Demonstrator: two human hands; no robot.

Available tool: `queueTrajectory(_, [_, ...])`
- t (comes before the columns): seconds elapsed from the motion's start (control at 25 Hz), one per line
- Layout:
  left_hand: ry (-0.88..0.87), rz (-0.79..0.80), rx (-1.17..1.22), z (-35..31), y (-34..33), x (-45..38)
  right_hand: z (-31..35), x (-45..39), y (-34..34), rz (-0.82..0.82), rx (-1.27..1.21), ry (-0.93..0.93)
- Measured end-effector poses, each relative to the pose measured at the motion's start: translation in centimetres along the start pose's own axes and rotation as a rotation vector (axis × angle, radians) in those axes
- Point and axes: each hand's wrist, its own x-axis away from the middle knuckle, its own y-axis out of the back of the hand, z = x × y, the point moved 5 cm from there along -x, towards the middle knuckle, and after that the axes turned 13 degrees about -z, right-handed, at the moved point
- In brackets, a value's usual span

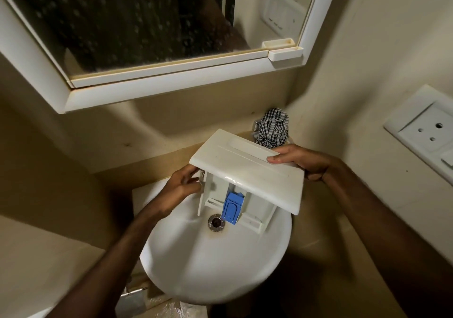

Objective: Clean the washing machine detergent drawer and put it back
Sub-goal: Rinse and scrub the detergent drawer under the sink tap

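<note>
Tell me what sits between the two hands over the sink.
In the head view, the detergent drawer spans the gap: the left hand grips its side wall, the right hand its front panel's edge.

2 bare forearms enter from the near edge of the view, each ending in a bare hand. No sleeve, cuff or glove shows on either arm as far up as the view reaches. The left hand (184, 185) carries no ring, band or watch on its visible fingers or wrist. The right hand (305, 161) is likewise unadorned, with short, plain nails visible on its extended fingers. Both wrists are uncovered. Nothing else of the person's body or clothing comes directly into view.
</note>
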Motion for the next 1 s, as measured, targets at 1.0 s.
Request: queueTrajectory(1.0, [0.272,-0.636,0.266,1.5,-2.8,4.1,-8.5,0.6,-5.2,0.096,0.146,0.069])
